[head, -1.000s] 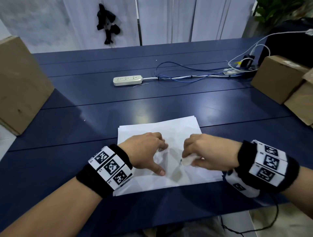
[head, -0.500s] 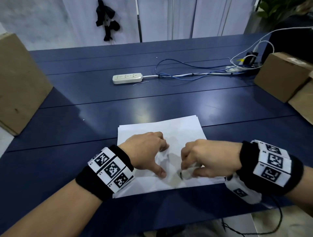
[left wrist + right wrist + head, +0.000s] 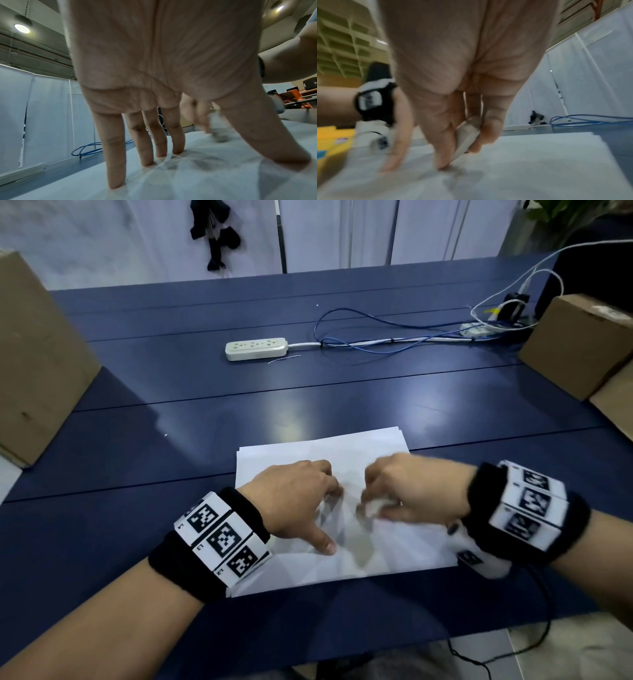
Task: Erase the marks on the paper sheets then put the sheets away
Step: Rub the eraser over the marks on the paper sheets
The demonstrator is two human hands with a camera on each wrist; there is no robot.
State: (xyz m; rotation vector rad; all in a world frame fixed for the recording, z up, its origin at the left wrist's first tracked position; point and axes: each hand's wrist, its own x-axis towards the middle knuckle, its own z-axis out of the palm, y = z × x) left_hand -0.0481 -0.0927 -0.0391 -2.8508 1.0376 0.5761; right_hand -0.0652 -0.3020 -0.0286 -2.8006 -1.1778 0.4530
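A stack of white paper sheets (image 3: 359, 450) lies on the dark blue table (image 3: 308, 405) near its front edge. My left hand (image 3: 298, 501) presses straight, spread fingers (image 3: 115, 162) and thumb down on the top sheet (image 3: 205, 182). My right hand (image 3: 407, 491) is blurred and pinches a small white eraser (image 3: 371, 508) between thumb and fingers, its tip on the paper just right of the left hand. In the right wrist view the eraser (image 3: 465, 136) angles down onto the sheet (image 3: 539, 162). I cannot make out any marks on the paper.
A white power strip (image 3: 255, 349) with white and blue cables (image 3: 376, 344) lies across the far middle of the table. Cardboard boxes stand at the left (image 3: 37, 364) and right (image 3: 575, 344) edges. A black cord (image 3: 534, 642) hangs off the front edge.
My right hand with the eraser slid toward me, then back up the sheet, and is motion-blurred now. The left hand stayed pressed on the paper.
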